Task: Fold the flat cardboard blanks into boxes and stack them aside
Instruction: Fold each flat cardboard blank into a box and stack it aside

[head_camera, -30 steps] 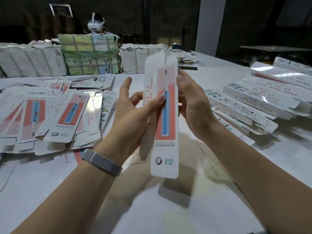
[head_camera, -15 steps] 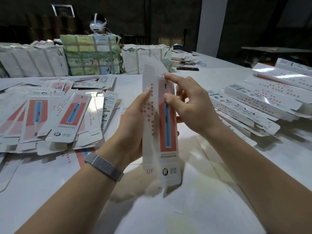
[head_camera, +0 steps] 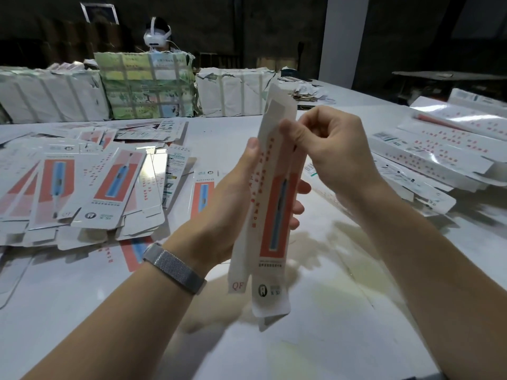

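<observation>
Cardboard box, long and narrow, white with a red panel and a blue toothbrush picture, is held nearly upright above the white table, centre of view, leaning slightly toward 1 o'clock; its lower flap hangs loose at 6 o'clock and its upper flap stands at 12 o'clock. Left hand grips the box at mid-length from 9 o'clock, thumb along the near edge, fingertips curled round and showing at the 3 o'clock side; a metal mesh wristband sits on that wrist. Right hand is at the upper part of the box from 3 o'clock, fingers curled, thumb and forefinger pinching the box's edge just below the top flap; the contact is slightly blurred. Flat blanks, same print, lie spread and overlapping on the table at 9 o'clock; one blank lies just beside the left hand. Folded boxes lie piled at 3 o'clock, well apart from the hands. Wrapped bundles, white and green, stand in a row along the far edge at 11 o'clock; behind them a person wearing a white headset is partly visible; a pale pillar stands at 1 o'clock.
</observation>
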Demonstrator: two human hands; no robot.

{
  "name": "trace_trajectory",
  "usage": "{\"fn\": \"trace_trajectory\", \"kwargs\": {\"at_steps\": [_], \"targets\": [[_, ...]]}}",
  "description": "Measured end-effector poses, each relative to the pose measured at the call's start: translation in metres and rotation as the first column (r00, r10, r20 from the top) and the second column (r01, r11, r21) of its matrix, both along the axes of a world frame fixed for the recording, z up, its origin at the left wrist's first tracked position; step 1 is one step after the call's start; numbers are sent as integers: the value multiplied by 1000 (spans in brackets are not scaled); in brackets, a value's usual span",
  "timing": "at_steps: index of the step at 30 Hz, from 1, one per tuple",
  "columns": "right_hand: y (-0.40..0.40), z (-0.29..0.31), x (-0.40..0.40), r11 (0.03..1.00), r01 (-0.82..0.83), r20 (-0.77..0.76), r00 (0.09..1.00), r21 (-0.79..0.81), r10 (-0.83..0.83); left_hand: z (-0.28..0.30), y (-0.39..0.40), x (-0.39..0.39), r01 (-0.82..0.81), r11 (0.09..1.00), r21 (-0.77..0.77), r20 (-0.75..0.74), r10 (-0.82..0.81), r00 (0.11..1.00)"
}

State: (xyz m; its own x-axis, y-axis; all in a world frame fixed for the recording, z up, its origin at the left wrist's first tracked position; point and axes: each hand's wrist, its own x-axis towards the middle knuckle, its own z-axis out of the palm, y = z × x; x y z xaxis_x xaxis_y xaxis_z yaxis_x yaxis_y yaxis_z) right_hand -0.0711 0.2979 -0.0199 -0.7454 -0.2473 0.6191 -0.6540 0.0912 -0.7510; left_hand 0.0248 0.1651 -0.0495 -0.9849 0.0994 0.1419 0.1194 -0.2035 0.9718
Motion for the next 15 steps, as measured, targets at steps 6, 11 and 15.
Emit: {"fn": "trace_trajectory", "kwargs": {"at_steps": [6, 11, 15], "targets": [[12, 10, -5, 991, -126, 90, 989, 56, 120, 3, 0, 0, 42, 998, -38, 23, -41, 999], [20, 20, -4, 966, -254, 267, 935, 48, 233, 8, 1, 0, 78, 997, 25, 130, -81, 988], [16, 15, 0, 958, -287, 247, 927, -20, 283, 6, 0, 0, 25, 1000, 12, 111, -26, 994]]}}
